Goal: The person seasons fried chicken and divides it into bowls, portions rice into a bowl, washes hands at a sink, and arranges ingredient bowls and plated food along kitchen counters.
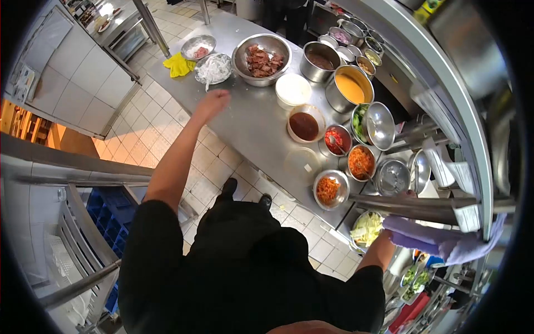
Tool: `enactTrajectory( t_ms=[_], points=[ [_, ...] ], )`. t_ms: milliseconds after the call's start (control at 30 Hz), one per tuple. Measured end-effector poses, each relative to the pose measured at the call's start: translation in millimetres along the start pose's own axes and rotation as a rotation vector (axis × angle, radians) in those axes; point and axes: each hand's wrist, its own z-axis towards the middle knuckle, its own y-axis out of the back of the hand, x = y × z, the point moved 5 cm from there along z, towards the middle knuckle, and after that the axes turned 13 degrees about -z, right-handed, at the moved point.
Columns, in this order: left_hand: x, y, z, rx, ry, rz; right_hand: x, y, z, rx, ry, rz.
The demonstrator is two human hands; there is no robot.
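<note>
My left hand is over the near edge of the steel table, its fingers curled in; anything inside them is hidden. Just beyond it sits a bowl wrapped in clear plastic, with a yellow cloth beside it. A large steel bowl of raw-looking meat pieces stands farther along. On the other side, my right forearm reaches up to a purple towel draped on a rail. The towel and rail cover my right hand, so its fingers do not show. Near that arm is a container of chopped cabbage.
Along the table stand a white tub, a pot of orange liquid, a container of brown sauce and bowls of shredded carrot. A steel shelf frame overhangs the right side. Blue crates are at the left.
</note>
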Motion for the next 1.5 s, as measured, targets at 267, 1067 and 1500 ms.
enactTrajectory(
  t_ms=[267,1067,1500],
  points=[
    [-19.9,3.3,157.0,-0.371,-0.136,0.516,-50.5,12.0,-51.4,-0.071,-0.450,0.514],
    [-67.7,35.3,162.6,0.025,0.046,-0.468,407.8,122.9,-403.0,0.731,-0.277,1.279],
    [-33.7,0.2,54.8,0.173,0.086,-0.537,549.1,161.4,-306.2,0.763,-0.055,1.588]
  ],
)
